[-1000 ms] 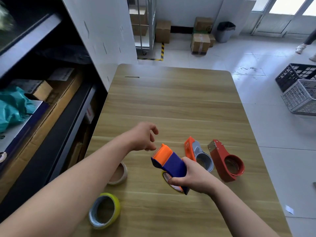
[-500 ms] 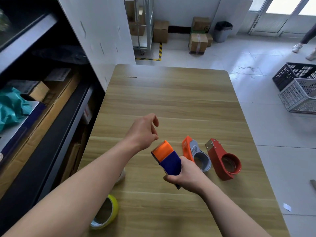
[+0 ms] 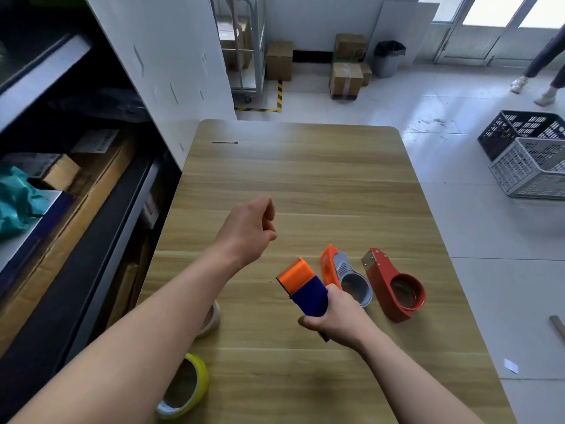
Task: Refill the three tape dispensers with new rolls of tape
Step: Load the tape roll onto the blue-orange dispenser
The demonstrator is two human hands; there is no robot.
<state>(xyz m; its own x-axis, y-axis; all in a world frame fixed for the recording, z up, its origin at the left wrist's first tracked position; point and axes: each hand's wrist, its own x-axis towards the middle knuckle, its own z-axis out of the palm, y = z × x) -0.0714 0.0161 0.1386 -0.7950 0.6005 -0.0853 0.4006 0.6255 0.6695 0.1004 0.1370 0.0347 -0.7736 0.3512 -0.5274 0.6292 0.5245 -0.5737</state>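
A person's right hand (image 3: 336, 319) is gripping a blue plastic tape dispenser with an orange cap (image 3: 305, 289). Its fingers are clamped round the lower body, and it appears to be holding the dispenser raised off the light wooden worktop (image 3: 305, 179).

A red tape dispenser with a metal blade (image 3: 394, 286) is lying on its side, serving here as the landmark. An orange and grey tape dispenser (image 3: 345, 276) is lying just beside it on the left, and the held blue one is hanging left of that. The left hand (image 3: 247, 231) is hovering further left and farther away, fingers loosely curled around nothing.

A pale tape roll (image 3: 212, 319) and a yellow-rimmed tape roll (image 3: 186, 390) are lying well to the left of the red dispenser and nearer the person, with the pale one partly hidden by the left forearm.

Judging the risks:
- The one-handed hold at the dispenser's lower end could let it twist while a roll is being fitted.
- Fingers could be nicked on the cutter end.
- The left forearm, crossing above both rolls, could knock the yellow-rimmed roll off the near left edge toward the dark shelving (image 3: 76, 209).
- The red dispenser is lying nearest the right edge, so a swinging right elbow could push it onto the tiled floor.

Beyond the red dispenser, a broad stretch of worktop is offering room to work.
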